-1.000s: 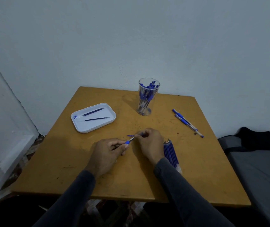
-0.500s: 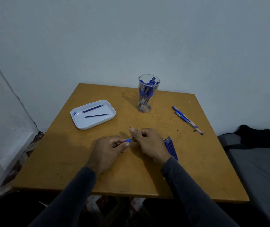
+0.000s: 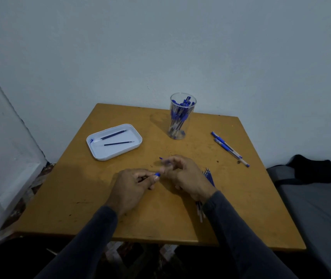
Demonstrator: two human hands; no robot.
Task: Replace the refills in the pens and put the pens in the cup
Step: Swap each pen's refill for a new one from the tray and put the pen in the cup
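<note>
Head view: I see both hands at frame centre.
Left hand (image 3: 132, 183): fingers pinch the pen (image 3: 157, 174) steady.
Right hand (image 3: 182, 174): pinches a small blue part, blurred.
Cup (image 3: 180, 115): upper centre, awaiting pens.
Refills (image 3: 208, 176): beside right hand, within reach.

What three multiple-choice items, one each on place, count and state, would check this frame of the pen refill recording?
1. Where is the white tray?
A. far right edge
B. left of the cup
C. on the floor

2. How many loose pens lie right of the cup?
A. two
B. five
C. none

3. What are the hands doing?
A. resting flat
B. lifting the cup
C. gripping pen parts

Answers:
1 B, it lies on the table left of the cup.
2 A, two lie side by side.
3 C, left hand pinches a blue part, right hand another.
</note>
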